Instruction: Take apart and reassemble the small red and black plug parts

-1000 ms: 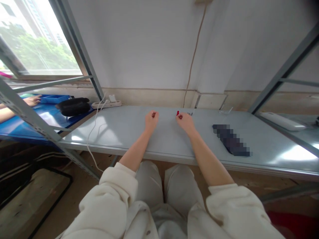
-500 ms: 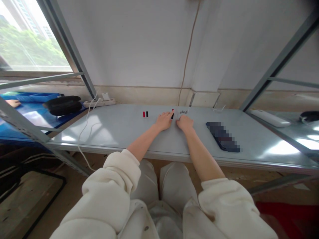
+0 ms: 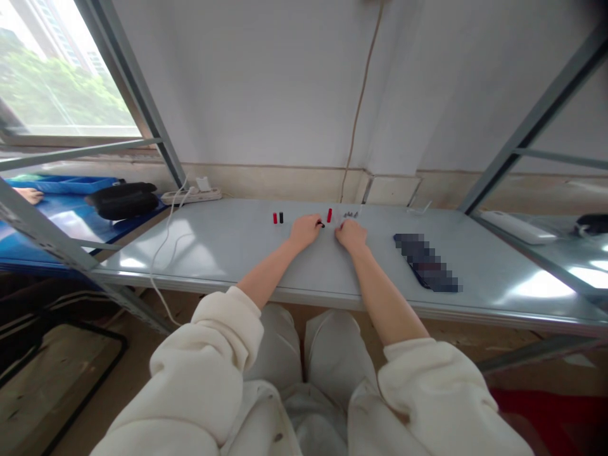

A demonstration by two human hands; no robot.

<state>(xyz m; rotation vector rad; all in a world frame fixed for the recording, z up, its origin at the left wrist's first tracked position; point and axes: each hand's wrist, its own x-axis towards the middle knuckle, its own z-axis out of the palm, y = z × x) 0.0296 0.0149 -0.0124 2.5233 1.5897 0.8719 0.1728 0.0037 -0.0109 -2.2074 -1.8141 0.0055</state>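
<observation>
Left of centre, a red tube (image 3: 275, 218) and black tube (image 3: 281, 217) are sitting side by side on the table (image 3: 247, 253). Near centre, left hand (image 3: 306, 232) is apparently pinching a black piece (image 3: 322, 225); handling it is looking like the step in hand, probably calling next for a steady, light grip. Just right, a red piece (image 3: 329, 215) is sitting loose. Right hand (image 3: 352, 234) is resting curled, fingers hidden, can't tell if holding anything; grey bits (image 3: 350, 215) are lying just beyond.
</observation>
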